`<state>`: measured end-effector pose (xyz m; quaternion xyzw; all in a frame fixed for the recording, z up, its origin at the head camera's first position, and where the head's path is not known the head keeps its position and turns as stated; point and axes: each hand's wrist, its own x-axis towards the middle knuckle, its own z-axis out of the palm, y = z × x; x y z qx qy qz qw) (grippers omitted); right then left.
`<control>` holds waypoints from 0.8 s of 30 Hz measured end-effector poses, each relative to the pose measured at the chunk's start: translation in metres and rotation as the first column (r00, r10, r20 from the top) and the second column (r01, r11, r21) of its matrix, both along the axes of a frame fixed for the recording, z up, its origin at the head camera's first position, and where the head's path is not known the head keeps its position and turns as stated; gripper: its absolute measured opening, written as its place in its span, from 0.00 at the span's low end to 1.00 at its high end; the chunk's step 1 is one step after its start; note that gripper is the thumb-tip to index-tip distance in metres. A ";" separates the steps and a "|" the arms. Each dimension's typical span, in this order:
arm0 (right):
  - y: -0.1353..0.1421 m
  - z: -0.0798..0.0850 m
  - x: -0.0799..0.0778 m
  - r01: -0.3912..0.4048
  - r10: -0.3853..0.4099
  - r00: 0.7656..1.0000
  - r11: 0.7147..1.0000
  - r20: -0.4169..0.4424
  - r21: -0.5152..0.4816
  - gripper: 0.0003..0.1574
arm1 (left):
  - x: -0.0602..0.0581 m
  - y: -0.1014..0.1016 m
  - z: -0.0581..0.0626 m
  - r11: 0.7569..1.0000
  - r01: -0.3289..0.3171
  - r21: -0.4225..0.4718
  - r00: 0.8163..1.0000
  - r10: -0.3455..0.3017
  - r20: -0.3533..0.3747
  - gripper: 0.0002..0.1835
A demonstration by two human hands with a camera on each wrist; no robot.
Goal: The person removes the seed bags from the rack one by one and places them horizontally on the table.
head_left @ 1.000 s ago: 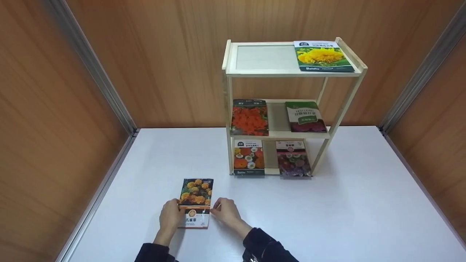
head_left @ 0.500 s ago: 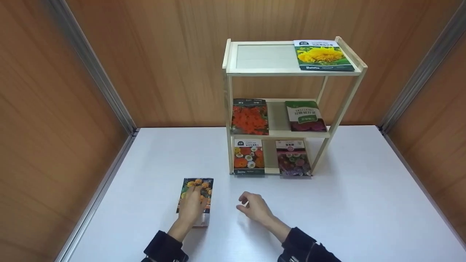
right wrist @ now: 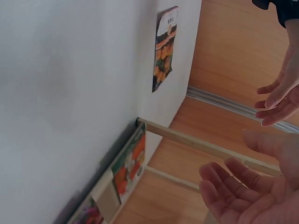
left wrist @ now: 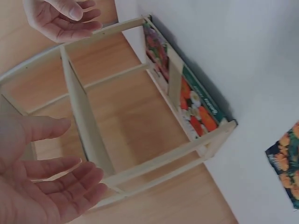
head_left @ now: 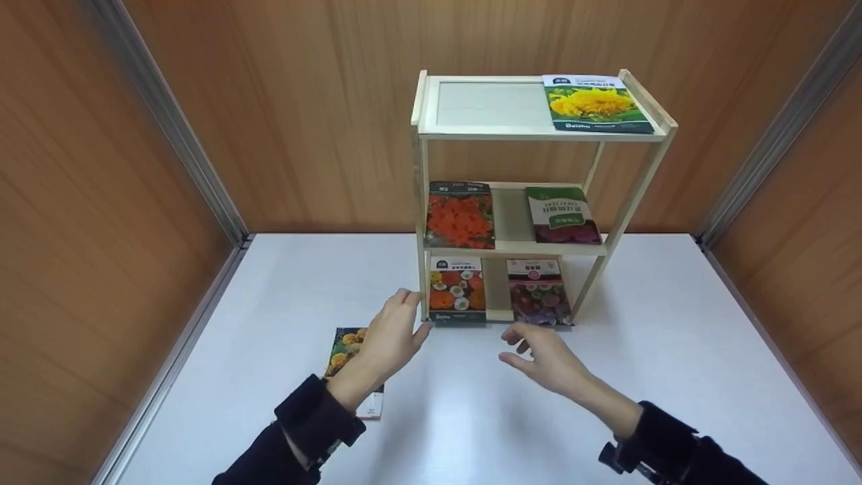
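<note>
My left hand [head_left: 392,337] is raised near the lower left post of the pale wooden rack [head_left: 491,108], holding nothing, fingers loosely extended. My right hand [head_left: 549,362] hovers in front of the rack's lower right side, its fingers slightly bent and nothing between them. A seed packet [head_left: 342,347] with orange marigolds lies flat on the table, partly covered by my left forearm in the head view. On the bottom shelf sit an orange-and-white flower packet [head_left: 458,296] and a purple flower packet [head_left: 541,296]. Both empty hands also show in the left wrist view.
The middle shelf bears a red flower packet [head_left: 460,215] and a green-and-white packet [head_left: 564,215]. A yellow flower packet [head_left: 596,102] rests at the top shelf's right. Wood-grain walls [head_left: 303,121] enclose the white table [head_left: 303,276] at the back and sides.
My left hand has left the marigold packet and moved up and right towards the rack. My right hand has moved away to the right and forward. The packet stays on the table.
</note>
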<state>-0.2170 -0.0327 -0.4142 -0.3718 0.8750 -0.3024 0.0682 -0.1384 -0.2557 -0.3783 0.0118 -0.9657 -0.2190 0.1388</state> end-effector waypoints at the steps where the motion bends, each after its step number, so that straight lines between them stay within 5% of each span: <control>1: 0.004 0.009 -0.002 -0.007 0.007 1.000 1.000 0.003 -0.003 0.15 | -0.001 0.003 0.009 1.000 0.022 0.005 1.000 -0.022 0.002 0.23; 6: 0.025 0.056 -0.009 -0.093 0.093 0.996 0.995 0.002 -0.029 0.14 | -0.003 0.018 0.055 0.990 0.137 0.023 0.990 -0.138 0.036 0.23; 11: 0.038 0.106 -0.014 -0.095 0.095 0.995 0.995 -0.039 0.000 0.16 | -0.009 0.030 0.103 0.977 0.209 0.040 0.974 -0.212 0.082 0.24; 18: 0.046 0.174 -0.028 0.059 -0.056 0.991 0.998 -0.125 0.025 0.18 | -0.028 0.043 0.155 0.975 0.211 0.072 0.977 -0.212 0.017 0.23; 24: 0.049 0.219 -0.053 0.241 -0.246 0.955 0.969 -0.166 -0.050 0.20 | -0.049 0.054 0.174 0.972 0.166 0.166 0.984 -0.153 -0.091 0.22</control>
